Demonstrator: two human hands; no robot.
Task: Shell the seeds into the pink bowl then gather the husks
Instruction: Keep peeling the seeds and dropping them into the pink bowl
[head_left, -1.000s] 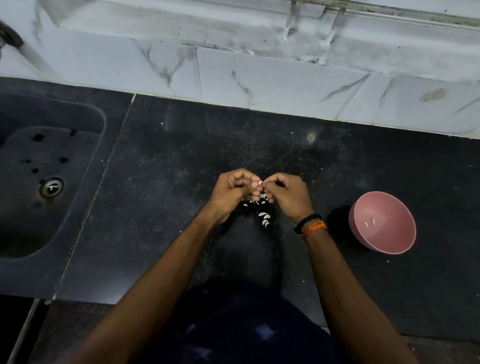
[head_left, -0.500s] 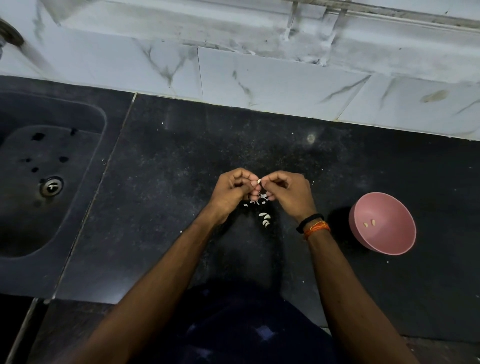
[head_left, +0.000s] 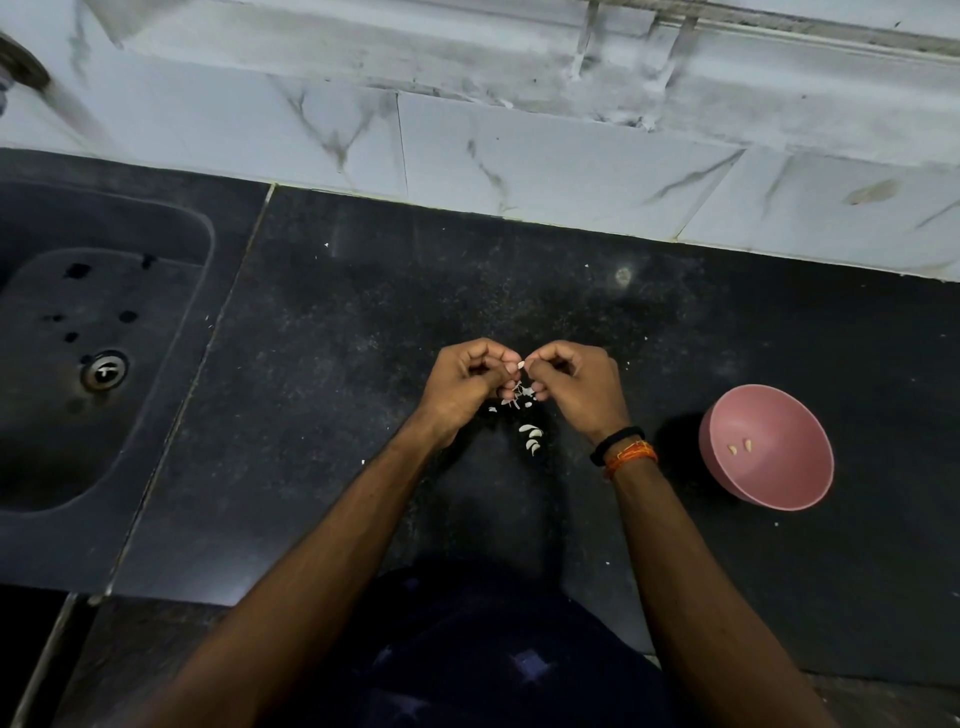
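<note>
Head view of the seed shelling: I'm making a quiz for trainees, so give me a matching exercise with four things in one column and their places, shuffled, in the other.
Things
1. pink bowl
2. sink drain
3. seed
4. loose husks

Places
A. pinched between the fingertips of the left hand and right hand
B. on the black counter just below the hands
C. far left of the view, in the dark basin
D. on the counter to the right of the right wrist

Pairs: 1-D, 2-C, 3-A, 4-B

Sink (head_left: 62, 467) and tap (head_left: 21, 67) cut off left.
</note>
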